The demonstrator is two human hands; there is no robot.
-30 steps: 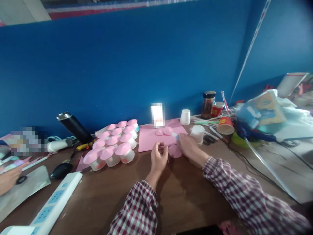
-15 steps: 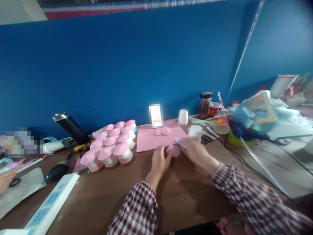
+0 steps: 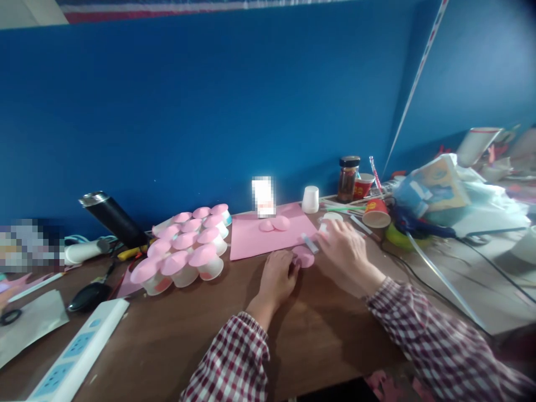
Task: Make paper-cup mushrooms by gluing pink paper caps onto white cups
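Observation:
The fingers of my left hand (image 3: pixel 277 278) are curled in at the left edge of a round pink paper piece (image 3: pixel 304 257) and grip that edge. A small whitish tube (image 3: pixel 310 243) lies between the pink paper piece and my right hand, across the near edge of a pink sheet (image 3: pixel 247 243). My right hand (image 3: pixel 345 248), a little blurred, reaches out with stretched fingers in front of a white paper cup (image 3: pixel 333 216). It covers most of that cup, and I cannot tell whether it touches it. Two pink rounds (image 3: pixel 281 224) lie on the sheet.
Several white cups with pink cone tops (image 3: pixel 203 254) stand at the left. An upturned white cup (image 3: pixel 310 200), a dark-lidded jar (image 3: pixel 348 178) and a red cup (image 3: pixel 377 213) are farther back. A blue glue gun (image 3: pixel 408 218) lies right, a power strip (image 3: pixel 77 352) left.
My right hand has let go of the small whitish tube and moved right to the white paper cup. My left hand stays at the round pink paper piece, its fingers more curled.

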